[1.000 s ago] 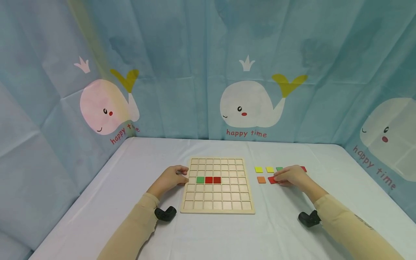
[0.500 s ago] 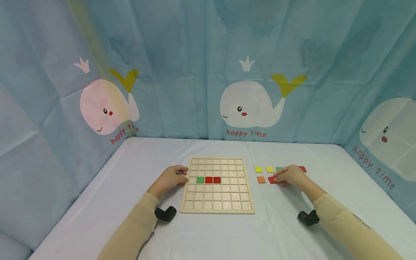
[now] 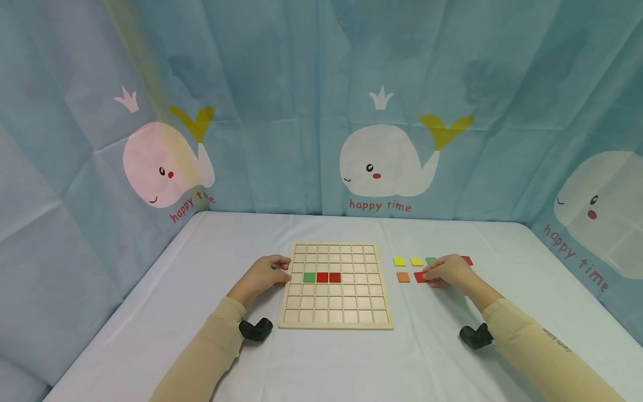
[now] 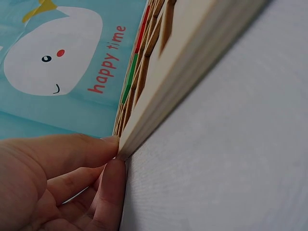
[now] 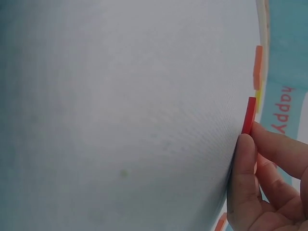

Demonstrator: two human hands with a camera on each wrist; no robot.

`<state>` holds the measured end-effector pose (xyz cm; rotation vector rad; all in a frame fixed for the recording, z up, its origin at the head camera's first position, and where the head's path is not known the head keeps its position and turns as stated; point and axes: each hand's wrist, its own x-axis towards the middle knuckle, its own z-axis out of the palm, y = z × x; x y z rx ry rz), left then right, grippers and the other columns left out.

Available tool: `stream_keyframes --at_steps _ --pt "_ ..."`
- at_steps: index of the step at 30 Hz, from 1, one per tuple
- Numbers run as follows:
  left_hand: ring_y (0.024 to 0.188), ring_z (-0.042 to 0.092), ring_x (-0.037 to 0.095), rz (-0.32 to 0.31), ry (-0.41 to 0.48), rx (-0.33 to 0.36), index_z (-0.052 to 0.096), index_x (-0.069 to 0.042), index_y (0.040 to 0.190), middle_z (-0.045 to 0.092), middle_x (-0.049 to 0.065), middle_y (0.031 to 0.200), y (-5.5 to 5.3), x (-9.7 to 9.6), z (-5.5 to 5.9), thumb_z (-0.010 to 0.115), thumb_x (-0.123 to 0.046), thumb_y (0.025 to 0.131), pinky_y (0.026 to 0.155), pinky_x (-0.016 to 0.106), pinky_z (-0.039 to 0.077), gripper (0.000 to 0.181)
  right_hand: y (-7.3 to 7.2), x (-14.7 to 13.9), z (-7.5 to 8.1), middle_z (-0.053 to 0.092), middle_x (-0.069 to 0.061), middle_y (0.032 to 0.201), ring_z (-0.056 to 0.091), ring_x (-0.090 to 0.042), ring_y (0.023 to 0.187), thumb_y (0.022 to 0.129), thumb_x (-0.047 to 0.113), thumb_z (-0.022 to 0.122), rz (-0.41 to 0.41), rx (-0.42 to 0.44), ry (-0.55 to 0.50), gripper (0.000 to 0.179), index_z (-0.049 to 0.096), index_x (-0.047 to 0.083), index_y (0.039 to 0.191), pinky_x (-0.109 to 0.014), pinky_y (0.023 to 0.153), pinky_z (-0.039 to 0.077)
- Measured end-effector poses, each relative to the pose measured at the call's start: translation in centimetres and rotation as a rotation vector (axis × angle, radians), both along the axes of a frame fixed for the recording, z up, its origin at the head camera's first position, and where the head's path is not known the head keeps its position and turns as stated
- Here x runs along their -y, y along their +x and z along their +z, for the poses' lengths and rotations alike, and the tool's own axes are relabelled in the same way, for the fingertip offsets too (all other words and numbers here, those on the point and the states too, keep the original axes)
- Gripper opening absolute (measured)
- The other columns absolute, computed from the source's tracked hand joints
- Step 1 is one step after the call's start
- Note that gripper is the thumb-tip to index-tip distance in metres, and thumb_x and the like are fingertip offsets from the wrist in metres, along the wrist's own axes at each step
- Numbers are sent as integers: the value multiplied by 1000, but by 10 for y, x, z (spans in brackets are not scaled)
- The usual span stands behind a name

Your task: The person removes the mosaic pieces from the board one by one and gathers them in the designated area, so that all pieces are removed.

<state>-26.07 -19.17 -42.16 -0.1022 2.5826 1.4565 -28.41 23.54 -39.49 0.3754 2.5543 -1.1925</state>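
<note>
A pale blue curtain (image 3: 276, 145) encloses the white-covered worktop (image 3: 326, 363), its leftmost whale print (image 3: 159, 159) well apart from the board. Next comes the left tan sleeve (image 3: 206, 346), with a black fitting (image 3: 256, 330) jutting from its inner side, near the board's front left corner. The left hand (image 3: 263, 274) pinches the wooden board (image 3: 335, 303) at its left edge between thumb and finger. The board lies flat on the worktop, and in its middle row, from the second cell onward, sit a green tile (image 3: 309, 277), a red tile (image 3: 322, 277) and a second red tile (image 3: 335, 277), side by side. Right of the board, a yellow tile (image 3: 399, 261) lies with an orange tile (image 3: 403, 277) nearer the front; another yellow tile (image 3: 416, 261) follows in the back row. The right hand (image 3: 449, 269) pinches a loose red tile (image 3: 420, 277) (whether it touches the cloth, I cannot tell). That hand blocks the view, partly covering a loose green tile (image 3: 430, 260) and a far red tile (image 3: 468, 260); whatever lies under it is hidden. Then come a second black fitting (image 3: 475, 336), the right tan sleeve (image 3: 542, 346) and, furthest right, another whale print (image 3: 608, 212).
</note>
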Motion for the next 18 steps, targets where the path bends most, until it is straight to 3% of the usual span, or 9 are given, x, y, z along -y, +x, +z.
stream_keyframes --at_steps 11,18 --pt "92 64 17 2 2 3 58 1 134 60 14 119 0 0 2 70 -3 86 79 29 57 50 -1 0 -1 72 -16 98 64 -11 63 88 14 75 -10 -3 27 31 70 -6 111 -18 63 53" --pt "88 63 15 -8 4 -4 59 0 133 62 14 118 -1 4 -2 71 -6 85 75 27 55 50 3 -1 6 72 -3 82 64 -9 64 88 17 74 -36 -46 -5 38 67 -7 117 -21 64 54"
